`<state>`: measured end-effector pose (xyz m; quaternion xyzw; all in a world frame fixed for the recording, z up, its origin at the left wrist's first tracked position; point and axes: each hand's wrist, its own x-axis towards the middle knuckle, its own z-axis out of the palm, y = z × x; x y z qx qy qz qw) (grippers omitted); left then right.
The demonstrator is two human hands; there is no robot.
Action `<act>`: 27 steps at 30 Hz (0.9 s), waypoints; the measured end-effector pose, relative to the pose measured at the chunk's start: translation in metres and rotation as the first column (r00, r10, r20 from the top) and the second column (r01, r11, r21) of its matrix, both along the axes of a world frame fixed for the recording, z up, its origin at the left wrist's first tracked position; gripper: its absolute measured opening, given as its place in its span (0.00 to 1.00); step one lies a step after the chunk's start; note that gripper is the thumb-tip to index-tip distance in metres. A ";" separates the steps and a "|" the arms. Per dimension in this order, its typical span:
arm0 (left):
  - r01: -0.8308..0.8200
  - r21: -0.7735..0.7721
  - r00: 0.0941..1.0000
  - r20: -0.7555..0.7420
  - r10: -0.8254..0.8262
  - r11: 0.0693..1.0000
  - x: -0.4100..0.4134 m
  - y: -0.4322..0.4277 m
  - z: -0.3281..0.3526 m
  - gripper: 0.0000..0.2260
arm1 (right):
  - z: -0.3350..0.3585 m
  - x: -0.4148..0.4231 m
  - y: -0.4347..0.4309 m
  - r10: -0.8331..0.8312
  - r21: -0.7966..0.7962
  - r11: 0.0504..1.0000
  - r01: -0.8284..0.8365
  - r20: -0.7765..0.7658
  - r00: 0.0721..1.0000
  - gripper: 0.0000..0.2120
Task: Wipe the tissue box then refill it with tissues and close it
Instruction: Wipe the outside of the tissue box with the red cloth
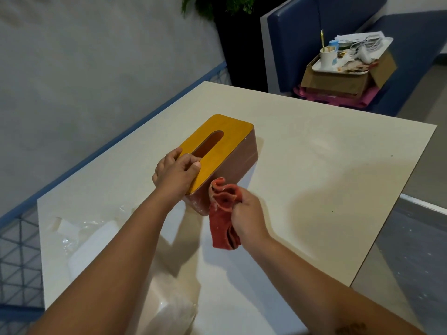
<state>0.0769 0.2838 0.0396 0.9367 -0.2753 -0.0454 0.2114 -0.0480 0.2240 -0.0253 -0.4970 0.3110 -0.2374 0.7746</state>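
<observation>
A brown tissue box (238, 160) with a yellow wooden lid (232, 134) and an oval slot stands on the white table (326, 165), its lid on. My left hand (175, 171) grips the box's near end, thumb on the lid by the slot. My right hand (248, 213) holds a crumpled red cloth (222, 211), which touches the box's near right corner. White tissue packs in clear plastic (94, 240) lie at the table's left front, partly hidden by my left arm.
Beyond the table's far edge a blue bench holds a cardboard box (346, 81) with a white tray, a cup and clutter. A dark planter (239, 44) stands at the back. A blue-framed rail runs along the table's left side.
</observation>
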 end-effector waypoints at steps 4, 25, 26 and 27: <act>-0.010 0.015 1.000 0.008 0.010 1.000 0.000 -0.001 0.000 0.07 | 0.002 -0.006 0.012 0.102 -0.014 0.995 -0.102 -0.023 0.995 0.17; 0.001 0.018 1.000 0.015 -0.001 1.000 -0.001 0.000 0.001 0.07 | 0.024 0.004 -0.093 -0.306 0.005 0.952 0.307 -0.069 0.950 0.14; 0.001 0.015 1.000 0.014 -0.001 1.000 -0.001 0.000 0.001 0.06 | 0.023 0.009 -0.091 -0.292 -0.003 0.956 0.293 -0.072 0.954 0.13; 0.001 0.012 1.000 0.013 -0.002 1.000 -0.001 0.000 0.000 0.06 | 0.021 0.013 -0.087 -0.283 -0.010 0.959 0.283 -0.079 0.956 0.11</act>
